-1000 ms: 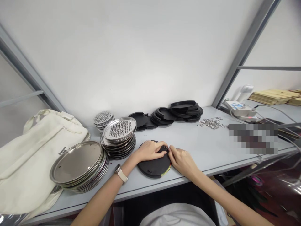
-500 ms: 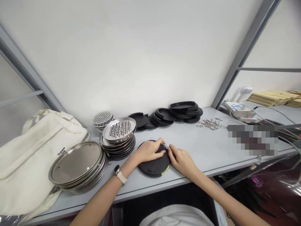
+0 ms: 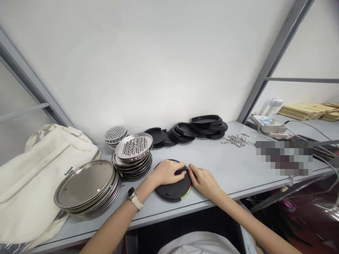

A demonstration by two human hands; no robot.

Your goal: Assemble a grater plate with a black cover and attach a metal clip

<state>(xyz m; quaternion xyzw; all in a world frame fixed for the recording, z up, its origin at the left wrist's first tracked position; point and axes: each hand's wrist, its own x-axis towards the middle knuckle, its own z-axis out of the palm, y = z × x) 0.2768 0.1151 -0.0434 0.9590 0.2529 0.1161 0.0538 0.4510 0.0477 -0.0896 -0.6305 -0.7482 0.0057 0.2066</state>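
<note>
A black round disc [image 3: 169,190] with a yellow-edged strip at its lower right rim lies flat on the table before me. Across its top rests my left hand [image 3: 169,173], holding it down, with thumb and forefinger curved toward the rim. At the disc's upper right edge my right hand [image 3: 202,180] is closed in a pinch. Its fingertips hold a small metal wire clip [image 3: 186,166], mostly hidden between the two hands. More such wire clips [image 3: 237,140] lie in a loose pile at the back right.
Left of my hands stand a stack of round metal plates [image 3: 84,183] and a stack of grater discs [image 3: 134,147]. Smaller grater discs [image 3: 116,134] sit behind. Black round holders [image 3: 208,121] line the wall. A cream bag [image 3: 39,169] lies far left; cables [image 3: 299,135] run at right.
My left thumb and forefinger have drawn closer together, and my right fingertips have moved slightly left against them. The wire clip is now more covered. The disc stays in place.
</note>
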